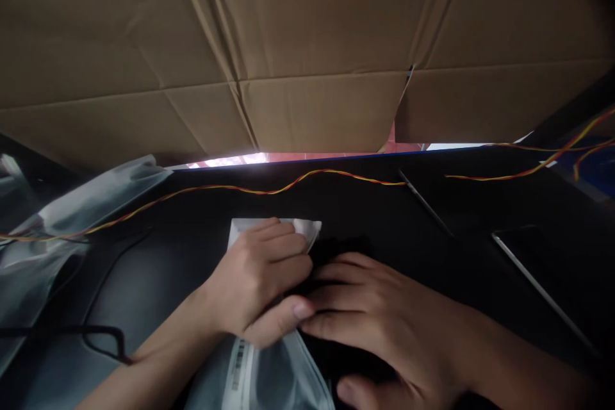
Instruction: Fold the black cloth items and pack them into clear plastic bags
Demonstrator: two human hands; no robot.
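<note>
A clear plastic bag [293, 371] with a barcode strip [237, 365] lies on the black table surface in front of me. My left hand [264, 275] is closed on the bag's upper part, fingers curled and thumb pointing right; a whitish top edge of the bag sticks out beyond the knuckles. Beside it, my right hand [379, 307] lies palm down with its fingers stretched out and the thumb apart. Its fingertips meet the left thumb at the bag's right side. Whatever is under the right palm is dark and hidden.
A large cardboard sheet [307, 32] stands across the back. A twisted red-yellow wire [230, 188] runs over the black table [158, 295]. Two dark flat panels [446, 198] with shiny edges lie at right. More plastic bags [106, 195] and a black cable [96, 298] are at left.
</note>
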